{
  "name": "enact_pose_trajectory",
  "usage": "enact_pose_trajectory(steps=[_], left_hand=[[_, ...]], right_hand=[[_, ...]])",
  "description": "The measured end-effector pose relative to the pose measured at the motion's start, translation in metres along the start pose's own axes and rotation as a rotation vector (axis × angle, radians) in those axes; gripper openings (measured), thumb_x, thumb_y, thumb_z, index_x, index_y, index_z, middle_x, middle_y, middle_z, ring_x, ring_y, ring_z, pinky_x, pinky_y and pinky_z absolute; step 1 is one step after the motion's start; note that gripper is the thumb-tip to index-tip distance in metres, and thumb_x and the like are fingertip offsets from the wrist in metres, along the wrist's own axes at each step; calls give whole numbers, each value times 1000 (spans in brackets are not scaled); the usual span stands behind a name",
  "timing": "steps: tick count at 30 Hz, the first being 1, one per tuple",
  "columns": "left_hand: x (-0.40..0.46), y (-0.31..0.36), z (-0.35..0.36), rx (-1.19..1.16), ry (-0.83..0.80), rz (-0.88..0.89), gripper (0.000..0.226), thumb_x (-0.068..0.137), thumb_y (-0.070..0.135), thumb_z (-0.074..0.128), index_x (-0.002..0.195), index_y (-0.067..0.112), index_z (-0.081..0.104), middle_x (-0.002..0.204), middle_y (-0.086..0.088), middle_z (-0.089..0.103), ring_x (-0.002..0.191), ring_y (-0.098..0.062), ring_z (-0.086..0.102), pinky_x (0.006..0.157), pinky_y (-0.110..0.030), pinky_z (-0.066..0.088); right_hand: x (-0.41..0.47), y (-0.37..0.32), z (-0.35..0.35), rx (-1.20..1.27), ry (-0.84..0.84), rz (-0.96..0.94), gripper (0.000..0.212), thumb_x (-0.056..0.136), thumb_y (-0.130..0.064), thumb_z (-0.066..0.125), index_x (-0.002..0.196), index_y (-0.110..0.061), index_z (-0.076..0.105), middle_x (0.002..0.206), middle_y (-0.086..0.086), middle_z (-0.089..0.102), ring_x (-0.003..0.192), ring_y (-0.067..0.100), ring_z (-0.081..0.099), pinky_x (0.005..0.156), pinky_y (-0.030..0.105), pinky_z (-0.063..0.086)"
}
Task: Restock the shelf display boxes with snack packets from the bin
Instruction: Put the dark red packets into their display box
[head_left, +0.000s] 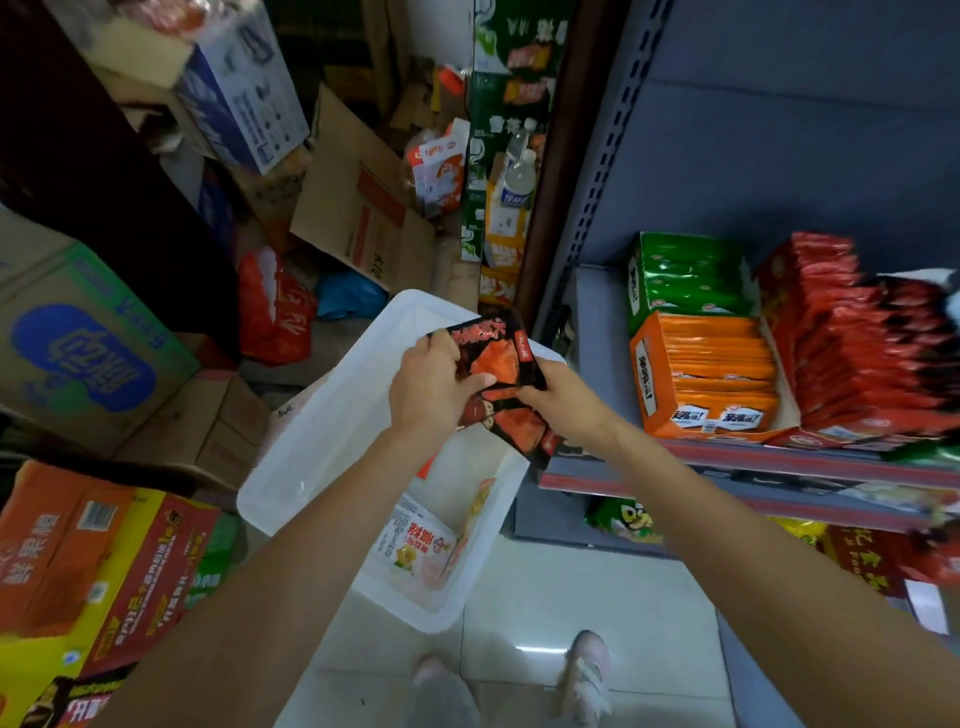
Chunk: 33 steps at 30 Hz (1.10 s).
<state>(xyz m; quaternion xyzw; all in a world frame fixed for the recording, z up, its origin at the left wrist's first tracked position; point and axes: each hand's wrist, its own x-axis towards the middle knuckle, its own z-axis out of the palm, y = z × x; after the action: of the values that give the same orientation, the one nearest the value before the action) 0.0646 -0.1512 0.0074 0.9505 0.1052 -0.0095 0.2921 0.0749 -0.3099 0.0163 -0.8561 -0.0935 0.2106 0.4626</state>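
Observation:
Both hands hold a small stack of black-and-red snack packets (493, 358) above the white plastic bin (332, 431). My left hand (431, 384) grips the stack from the left, thumb across the front. My right hand (561, 400) pinches its lower right side. A few white-and-orange packets (421, 545) lie in the bin's near end. On the grey shelf (597, 322) to the right stand a green display box (685, 275), an orange display box (706, 379) and a red display box (857, 353), all holding upright packets.
Cardboard cartons (88, 353) crowd the floor to the left and behind the bin. A red bag (275, 312) lies past the bin's far corner. Lower shelves hold more snacks (623, 519). White floor tiles (540, 587) and my shoes (587, 670) show at the bottom.

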Motion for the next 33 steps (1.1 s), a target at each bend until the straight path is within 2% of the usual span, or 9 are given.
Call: enact_pose_trajectory(steps=[5, 8, 11, 14, 17, 21, 24, 28, 33], left_hand=[[7, 46, -1, -9, -67, 207, 92, 64, 46, 82, 139, 20, 35, 142, -6, 40, 131, -25, 34, 104, -37, 32], [8, 83, 5, -171, -330, 246, 51, 68, 39, 82, 110, 19, 61, 105, 2, 68, 101, -12, 61, 81, -22, 44], [3, 127, 20, -382, -326, 231, 21, 70, 28, 82, 71, 27, 61, 67, 18, 61, 63, 11, 56, 57, -7, 39], [2, 173, 40, -637, -247, 123, 16, 74, 23, 78, 84, 23, 66, 76, 15, 65, 63, 13, 57, 59, -7, 43], [1, 220, 61, -724, -188, 61, 26, 77, 26, 76, 101, 20, 67, 89, 12, 68, 83, 1, 63, 69, -12, 46], [-7, 279, 86, -697, -182, 107, 43, 72, 36, 78, 109, 19, 64, 105, 8, 67, 102, -12, 61, 89, -28, 47], [-22, 323, 98, -710, -211, 182, 30, 80, 24, 74, 101, 27, 53, 96, 22, 57, 97, -4, 54, 76, -9, 41], [-28, 367, 123, -713, -135, 258, 28, 77, 27, 77, 100, 21, 64, 92, 12, 67, 93, -9, 63, 76, -14, 47], [-28, 401, 131, -626, -308, 363, 38, 81, 19, 72, 115, 18, 55, 110, 5, 63, 99, -9, 59, 87, -24, 44]], right_hand=[[-24, 7, -65, 38, -125, -25, 21, 90, 4, 51, 96, -15, 58, 81, -8, 61, 67, -4, 58, 61, 5, 43], [-37, 19, -109, 66, -85, -33, 23, 82, 7, 62, 80, -15, 63, 73, -7, 62, 59, -8, 56, 63, 14, 44], [-48, 33, -155, 210, 113, 2, 26, 73, 4, 74, 80, -17, 61, 76, -1, 61, 62, 2, 58, 63, 21, 47], [-59, 49, -201, 536, 280, 68, 24, 74, -1, 74, 91, -14, 64, 90, 7, 66, 80, 18, 64, 75, 32, 54], [-74, 66, -243, 707, 343, 16, 10, 85, -8, 66, 88, -18, 65, 83, -3, 70, 76, 8, 65, 64, 20, 53], [-96, 87, -293, 524, 471, -77, 14, 91, -14, 60, 79, -21, 63, 67, -15, 64, 62, -3, 58, 62, 18, 47], [-109, 94, -326, 304, 537, -101, 28, 93, -18, 58, 65, -19, 57, 55, -17, 55, 56, -4, 48, 62, 23, 39], [-126, 93, -352, 320, 451, -104, 18, 93, -24, 57, 97, -8, 66, 87, -3, 64, 80, 6, 58, 69, 13, 48], [-139, 107, -383, 286, 565, -86, 10, 84, -8, 68, 94, -5, 66, 93, 12, 69, 83, 21, 66, 82, 39, 53]])
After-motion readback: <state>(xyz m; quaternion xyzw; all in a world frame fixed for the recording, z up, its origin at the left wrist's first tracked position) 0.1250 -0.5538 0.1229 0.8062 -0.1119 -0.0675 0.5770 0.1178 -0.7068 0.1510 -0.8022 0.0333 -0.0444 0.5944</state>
